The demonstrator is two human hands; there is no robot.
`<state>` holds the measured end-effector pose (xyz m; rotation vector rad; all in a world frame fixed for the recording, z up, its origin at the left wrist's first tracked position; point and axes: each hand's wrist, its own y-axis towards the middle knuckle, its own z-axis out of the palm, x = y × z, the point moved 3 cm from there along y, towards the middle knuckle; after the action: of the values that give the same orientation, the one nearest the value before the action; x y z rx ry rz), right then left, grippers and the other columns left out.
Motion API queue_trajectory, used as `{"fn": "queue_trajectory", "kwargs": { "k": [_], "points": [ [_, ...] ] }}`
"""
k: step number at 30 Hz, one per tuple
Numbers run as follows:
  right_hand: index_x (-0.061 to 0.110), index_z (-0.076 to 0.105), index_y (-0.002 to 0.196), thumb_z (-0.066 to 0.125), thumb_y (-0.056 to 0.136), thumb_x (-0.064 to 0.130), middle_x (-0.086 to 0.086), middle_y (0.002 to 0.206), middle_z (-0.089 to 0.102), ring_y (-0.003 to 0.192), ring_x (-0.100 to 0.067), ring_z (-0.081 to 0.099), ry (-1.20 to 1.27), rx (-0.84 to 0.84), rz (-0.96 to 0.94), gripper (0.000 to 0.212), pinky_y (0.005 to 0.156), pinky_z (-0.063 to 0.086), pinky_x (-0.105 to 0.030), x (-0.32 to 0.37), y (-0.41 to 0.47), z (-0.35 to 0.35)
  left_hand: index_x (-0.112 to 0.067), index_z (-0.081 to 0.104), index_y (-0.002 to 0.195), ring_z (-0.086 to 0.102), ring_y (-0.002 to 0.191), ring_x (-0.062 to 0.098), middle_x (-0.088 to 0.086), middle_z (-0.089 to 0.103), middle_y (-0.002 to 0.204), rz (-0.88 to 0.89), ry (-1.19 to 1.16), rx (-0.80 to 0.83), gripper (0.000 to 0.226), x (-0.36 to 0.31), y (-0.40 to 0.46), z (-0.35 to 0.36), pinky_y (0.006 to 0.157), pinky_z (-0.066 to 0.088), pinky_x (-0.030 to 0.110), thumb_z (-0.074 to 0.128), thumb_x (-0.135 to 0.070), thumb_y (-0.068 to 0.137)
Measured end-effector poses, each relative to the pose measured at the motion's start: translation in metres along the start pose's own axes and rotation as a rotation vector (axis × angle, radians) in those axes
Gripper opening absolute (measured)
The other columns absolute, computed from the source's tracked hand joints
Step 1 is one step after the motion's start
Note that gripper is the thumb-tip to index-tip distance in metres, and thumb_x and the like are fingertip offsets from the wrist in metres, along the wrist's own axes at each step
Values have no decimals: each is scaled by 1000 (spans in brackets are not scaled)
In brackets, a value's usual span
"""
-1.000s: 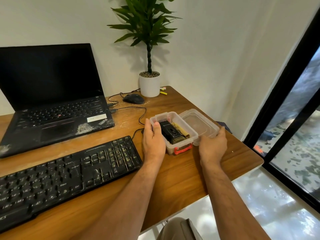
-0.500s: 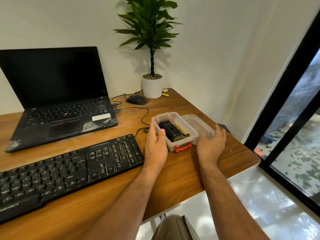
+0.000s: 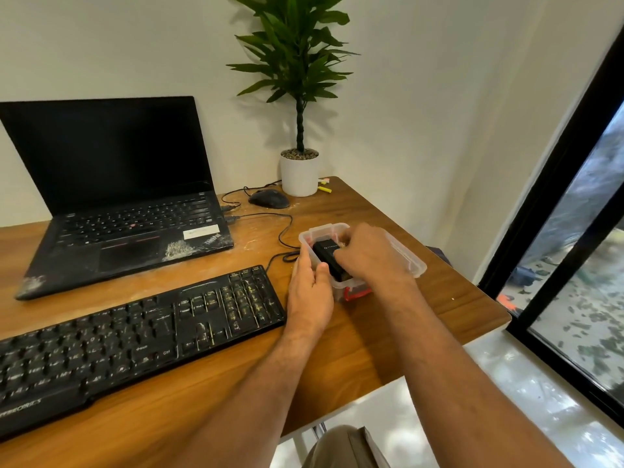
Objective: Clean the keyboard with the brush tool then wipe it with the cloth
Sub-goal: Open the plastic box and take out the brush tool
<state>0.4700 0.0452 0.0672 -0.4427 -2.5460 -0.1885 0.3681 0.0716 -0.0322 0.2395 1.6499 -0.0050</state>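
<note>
Right hand has left the lid, where it rested a second ago, and now reaches into the clear plastic box. Its fingers curl down over the black kit case inside; whether they have actually closed on it I cannot tell, since the knuckles hide the fingertips. Left hand keeps its place against the box's near-left wall, thumb hooked over the rim, steadying it. The lid now lies flat on the desk just right of the box, touching it.

Reading: the box is open and the brush tool is being fetched; cleaning has not begun. No brush or cloth can be made out separately; presumably both are inside with the case.

The black keyboard lies untouched at the left, its right end just beside the left wrist, cable trailing toward the laptop. Mouse and potted plant sit at the back.
</note>
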Motion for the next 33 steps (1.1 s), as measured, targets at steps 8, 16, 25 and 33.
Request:
{"fn": "queue_trajectory", "kwargs": {
  "k": [8,16,25,33],
  "points": [
    [8,65,111,73,86,21,-6,94,63,86,-23,62,-66,103,108,29,78,53,-36,18,28,10,-37,17,160,28,148,7,-12,29,163,8,36,-17,61,-4,-3,0,122,30,41,41,-30,105],
    [10,62,114,79,83,18,-2,83,59,78,-16,61,200,180,208,37,67,50,-30,6,31,16,-30,12,162,25,149,10,-7,25,164,4,141,-27,60,-16,-10,0,122,23,31,39,-26,108],
    [17,58,134,79,84,13,-1,117,68,96,-14,65,793,-96,112,55,78,57,-32,5,22,-11,-34,25,159,21,149,8,-14,23,162,-14,73,-96,61,-49,-26,-5,124,24,40,51,-24,104],
    [11,64,118,71,91,13,-8,102,78,92,-21,75,1242,220,34,27,70,59,-31,62,-17,20,-26,60,133,73,101,13,0,73,113,-122,-502,-263,42,-78,-40,-82,91,60,37,69,-21,92]
  ]
}}
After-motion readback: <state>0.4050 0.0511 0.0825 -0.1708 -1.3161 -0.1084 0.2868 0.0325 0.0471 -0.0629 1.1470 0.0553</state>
